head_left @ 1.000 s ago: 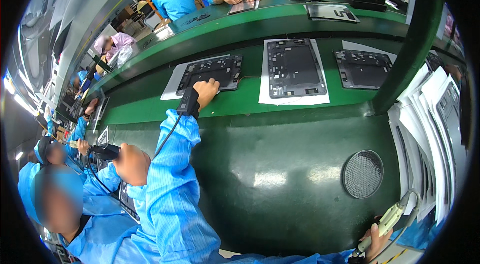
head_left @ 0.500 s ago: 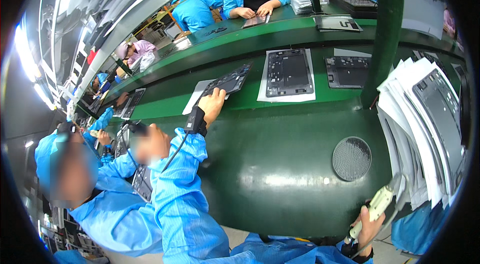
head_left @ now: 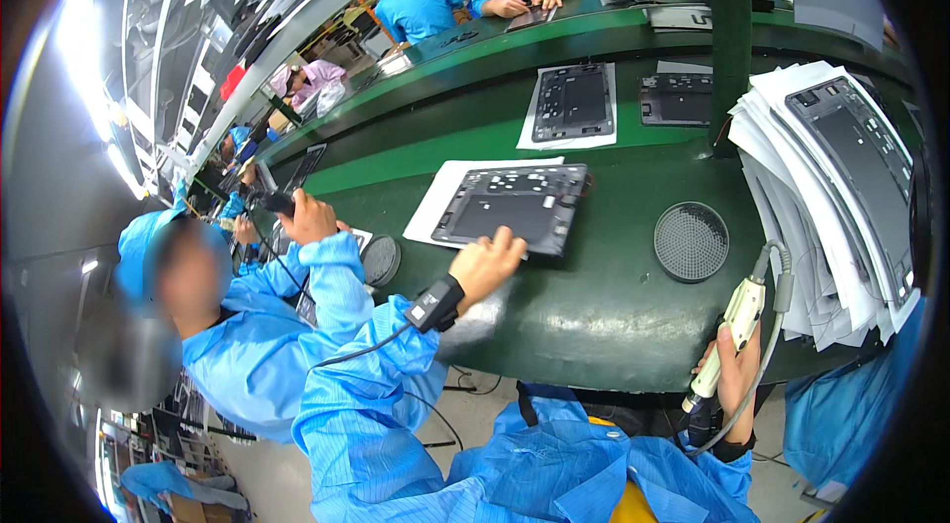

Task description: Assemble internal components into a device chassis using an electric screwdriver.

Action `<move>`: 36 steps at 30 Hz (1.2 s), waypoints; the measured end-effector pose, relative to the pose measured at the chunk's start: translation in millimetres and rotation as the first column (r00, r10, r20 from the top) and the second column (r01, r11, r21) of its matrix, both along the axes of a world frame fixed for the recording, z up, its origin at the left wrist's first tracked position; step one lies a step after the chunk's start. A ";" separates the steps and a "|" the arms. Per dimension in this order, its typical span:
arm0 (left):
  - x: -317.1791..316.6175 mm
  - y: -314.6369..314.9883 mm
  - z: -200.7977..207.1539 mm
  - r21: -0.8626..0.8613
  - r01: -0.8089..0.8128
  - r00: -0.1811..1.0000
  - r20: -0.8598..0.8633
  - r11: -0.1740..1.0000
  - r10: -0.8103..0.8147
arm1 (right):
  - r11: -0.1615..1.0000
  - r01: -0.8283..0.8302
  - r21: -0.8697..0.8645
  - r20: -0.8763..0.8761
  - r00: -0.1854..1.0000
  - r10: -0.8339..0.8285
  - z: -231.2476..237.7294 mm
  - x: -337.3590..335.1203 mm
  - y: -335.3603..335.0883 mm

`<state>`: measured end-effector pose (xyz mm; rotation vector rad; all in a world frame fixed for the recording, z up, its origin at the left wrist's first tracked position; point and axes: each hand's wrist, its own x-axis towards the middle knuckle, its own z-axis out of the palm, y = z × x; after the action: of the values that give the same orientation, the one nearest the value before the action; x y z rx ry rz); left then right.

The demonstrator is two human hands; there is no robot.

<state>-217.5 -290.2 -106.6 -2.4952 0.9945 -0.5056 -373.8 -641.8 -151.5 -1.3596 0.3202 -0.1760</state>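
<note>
My left hand (head_left: 488, 269), fingers closed on the near edge, holds a dark tablet-sized device panel (head_left: 510, 206) slightly tilted over the green work surface (head_left: 614, 325). A white sheet (head_left: 435, 196) sticks out from under the panel's left and far sides. Small white and silver parts show on its upper face. In my right hand (head_left: 735, 370), low at the right, is a cream electric screwdriver (head_left: 742, 310) with a grey cable. My fingers wrap round its body. Between the panel and the screwdriver sits a round, dark, dimpled tray (head_left: 691, 242).
At right rises a stack of panels interleaved with white sheets (head_left: 782, 177), beside a green post (head_left: 730, 48). Two more panels (head_left: 572, 102) lie on the far green belt. Close on my left a co-worker in blue (head_left: 267, 355) works near another round tray (head_left: 381, 260).
My left hand has brought the panel from the far belt nearer to me and rightward, laying it flatter. The view has shifted; my right hand still grips the screwdriver.
</note>
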 end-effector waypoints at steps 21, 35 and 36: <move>26.2 -12.8 16.5 -0.321 -0.201 0.956 -0.272 0.926 0.113 | 0.465 -0.095 -0.880 -0.183 0.972 -0.148 61.6 23.4 -14.9; 50.1 65.8 -29.1 -0.581 -0.288 0.935 -0.342 0.761 0.092 | 0.264 0.041 -0.964 0.032 0.999 -0.039 93.8 14.6 17.8; 45.4 74.5 -32.2 -0.609 -0.351 0.904 -0.419 0.711 0.088 | 0.340 -0.087 -0.936 -0.052 0.993 0.110 96.0 29.1 38.6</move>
<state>-172.0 -215.7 -138.8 -3.4227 0.6654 -0.3726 -344.6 -603.2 -55.5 -2.5699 0.0783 -0.2983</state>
